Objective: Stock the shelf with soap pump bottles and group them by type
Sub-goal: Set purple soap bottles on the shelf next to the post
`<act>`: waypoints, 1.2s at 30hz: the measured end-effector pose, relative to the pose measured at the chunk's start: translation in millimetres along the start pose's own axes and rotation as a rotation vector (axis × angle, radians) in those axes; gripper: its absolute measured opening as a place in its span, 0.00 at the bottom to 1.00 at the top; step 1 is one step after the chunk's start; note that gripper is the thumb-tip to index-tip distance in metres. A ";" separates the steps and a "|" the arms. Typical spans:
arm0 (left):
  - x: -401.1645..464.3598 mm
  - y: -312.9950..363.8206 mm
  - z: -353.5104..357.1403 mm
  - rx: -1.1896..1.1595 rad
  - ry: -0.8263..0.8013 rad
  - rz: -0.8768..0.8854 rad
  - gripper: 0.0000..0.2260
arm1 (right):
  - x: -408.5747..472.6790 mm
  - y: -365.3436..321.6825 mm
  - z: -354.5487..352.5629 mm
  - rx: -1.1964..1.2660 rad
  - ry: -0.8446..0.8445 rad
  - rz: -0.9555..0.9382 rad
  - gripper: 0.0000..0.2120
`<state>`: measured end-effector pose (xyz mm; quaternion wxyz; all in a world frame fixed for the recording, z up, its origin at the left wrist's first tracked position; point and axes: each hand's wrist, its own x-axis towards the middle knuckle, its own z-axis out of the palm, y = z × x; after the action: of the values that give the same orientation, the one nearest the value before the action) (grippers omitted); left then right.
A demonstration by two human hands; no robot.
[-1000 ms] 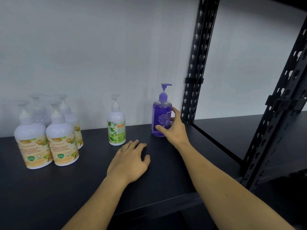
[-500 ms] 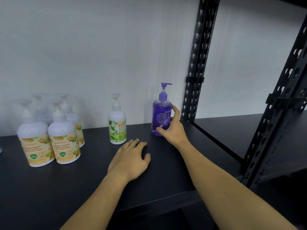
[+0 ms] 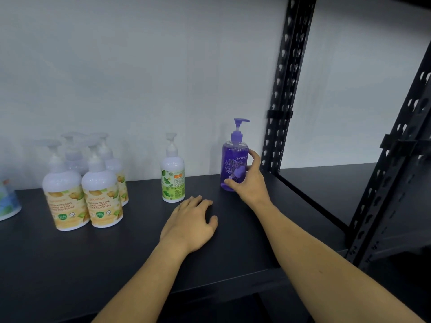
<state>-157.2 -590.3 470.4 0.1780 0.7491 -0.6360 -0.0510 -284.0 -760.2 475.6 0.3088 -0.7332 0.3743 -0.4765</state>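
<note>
Far left on the black shelf (image 3: pixel 70 264) we note a partly cropped blue-labelled container (image 3: pixel 8 201). Next, a tight cluster of four white yellow-labelled hand wash bottles (image 3: pixel 102 197), upright. A white green-labelled pump bottle (image 3: pixel 172 180) stands alone, near the wall. Our left hand (image 3: pixel 189 223) rests flat on the shelf, fingers relaxed. Our right hand (image 3: pixel 250 181) curls thumb and fingers round the purple soap pump bottle (image 3: pixel 234 164), upright beside the rack's black upright post (image 3: pixel 283 89).

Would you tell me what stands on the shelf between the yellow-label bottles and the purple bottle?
In the head view, only the green-label bottle stands between them.
</note>
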 end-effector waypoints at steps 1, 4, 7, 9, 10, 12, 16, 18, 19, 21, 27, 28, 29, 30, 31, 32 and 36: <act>-0.8 1.1 -1.1 -0.009 0.008 0.002 0.24 | -0.5 -0.2 -0.5 -0.004 -0.001 0.004 0.50; -8.9 4.4 -7.1 -0.041 0.057 0.017 0.21 | -7.0 -2.5 -1.7 -0.008 0.005 0.021 0.51; -25.0 -1.2 -15.7 -0.037 0.058 0.033 0.20 | -18.0 -14.4 0.7 -0.138 0.147 -0.005 0.47; -38.9 -11.0 -21.4 -0.028 0.056 0.026 0.20 | -27.2 -28.7 6.9 -0.266 0.255 -0.146 0.42; -45.7 -17.0 -24.3 -0.021 0.062 0.017 0.20 | -33.2 -38.7 11.7 -0.302 0.267 -0.228 0.40; -56.9 -29.2 -29.9 -0.010 0.071 -0.003 0.21 | -45.2 -55.5 24.1 -0.302 0.203 -0.314 0.37; -70.0 -48.1 -36.0 0.010 0.047 -0.044 0.23 | -60.2 -75.8 47.6 -0.165 0.061 -0.309 0.35; -74.5 -51.8 -34.8 0.008 0.042 -0.054 0.24 | -61.5 -85.5 59.6 -0.108 0.009 -0.279 0.36; -76.2 -52.3 -33.6 0.008 0.047 -0.058 0.24 | -61.2 -89.5 65.9 -0.093 -0.017 -0.266 0.37; -77.8 -51.9 -31.5 0.009 0.061 -0.067 0.24 | -59.4 -94.5 78.2 -0.068 -0.074 -0.233 0.39; -77.6 -52.8 -30.5 0.024 0.066 -0.086 0.23 | -43.5 -92.4 100.5 -0.001 -0.148 -0.121 0.43; -77.6 -52.7 -30.1 0.024 0.067 -0.086 0.23 | -41.3 -91.6 102.2 -0.002 -0.156 -0.116 0.42; -77.6 -52.6 -29.8 0.025 0.067 -0.086 0.24 | -39.9 -91.1 103.3 -0.005 -0.164 -0.117 0.42; -77.5 -52.6 -29.5 0.026 0.066 -0.087 0.24 | -39.0 -91.0 103.9 -0.007 -0.170 -0.125 0.41; -77.4 -52.8 -29.3 0.027 0.065 -0.088 0.24 | -38.5 -90.9 104.2 -0.005 -0.176 -0.137 0.39; -77.2 -52.9 -29.3 0.029 0.063 -0.088 0.24 | -37.6 -90.6 104.4 -0.004 -0.182 -0.150 0.38; -77.6 -52.8 -29.6 0.027 0.057 -0.091 0.24 | -31.4 -85.8 102.5 -0.001 -0.223 -0.175 0.35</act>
<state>-113.3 -502.3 468.9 0.1835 0.7809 -0.5964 -0.0294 -175.3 -678.5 494.0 0.3057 -0.8114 0.2725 -0.4169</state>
